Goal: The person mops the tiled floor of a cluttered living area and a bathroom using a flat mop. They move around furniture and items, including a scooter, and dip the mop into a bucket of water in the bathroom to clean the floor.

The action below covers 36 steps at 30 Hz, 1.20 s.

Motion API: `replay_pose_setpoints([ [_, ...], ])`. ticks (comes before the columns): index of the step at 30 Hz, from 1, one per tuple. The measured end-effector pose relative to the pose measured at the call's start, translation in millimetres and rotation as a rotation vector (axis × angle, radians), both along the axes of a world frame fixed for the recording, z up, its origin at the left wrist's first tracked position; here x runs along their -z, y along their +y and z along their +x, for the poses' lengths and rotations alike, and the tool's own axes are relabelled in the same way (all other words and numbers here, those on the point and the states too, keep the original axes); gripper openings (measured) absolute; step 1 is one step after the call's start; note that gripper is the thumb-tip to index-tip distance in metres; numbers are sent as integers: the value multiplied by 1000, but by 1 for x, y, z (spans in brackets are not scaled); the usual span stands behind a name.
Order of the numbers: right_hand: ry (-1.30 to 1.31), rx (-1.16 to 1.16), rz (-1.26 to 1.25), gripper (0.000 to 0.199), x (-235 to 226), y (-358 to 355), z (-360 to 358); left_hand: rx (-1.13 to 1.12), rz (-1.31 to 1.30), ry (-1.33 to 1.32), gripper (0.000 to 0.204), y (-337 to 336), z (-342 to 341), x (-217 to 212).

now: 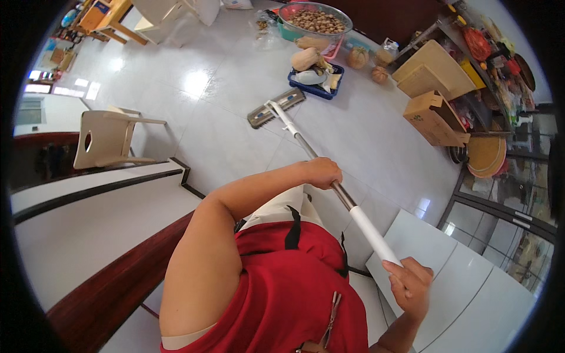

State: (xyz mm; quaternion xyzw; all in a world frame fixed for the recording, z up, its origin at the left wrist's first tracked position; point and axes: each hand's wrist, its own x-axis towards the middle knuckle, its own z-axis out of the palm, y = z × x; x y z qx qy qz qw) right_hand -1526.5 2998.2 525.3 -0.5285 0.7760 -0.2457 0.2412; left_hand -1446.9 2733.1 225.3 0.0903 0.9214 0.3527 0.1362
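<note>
A flat mop (pixel 306 143) slants across the view, its metal pole running down to a white grip at my right. My left hand (pixel 322 172) is closed around the pole about midway. Higher on the handle, my right hand (pixel 410 286) wraps round the white grip's end. The wide grey mop head (pixel 276 107) lies flat on the pale tiled floor, just left of a blue basket (pixel 325 92). In that basket sit a pale gourd (pixel 305 59) and some other produce or bags.
Behind the basket stands a large bowl (pixel 282 13) heaped with brown nuts or similar. Cardboard boxes (pixel 432 119) and a loaded shelf line the right wall. A beige chair (pixel 103 138) stands at left beside a low wall with dark trim. White cabinet panels (pixel 453 276) are near my right arm.
</note>
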Motion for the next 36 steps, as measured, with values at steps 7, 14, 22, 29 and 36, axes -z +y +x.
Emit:
replay_pose_setpoints([
  [7,-315,384,-10,28,95,17,49,204,-68,-108,9,-36,5,62],
  [14,-104,338,59,28,110,-125,72,130,-59,41,23,-165,19,103],
  [22,255,188,274,41,132,-338,64,-200,-169,143,25,-346,16,134],
  [29,337,154,579,49,102,-386,55,-230,-148,193,28,-362,4,117],
  [36,562,260,522,44,18,-373,29,-192,47,372,23,-325,-53,52],
])
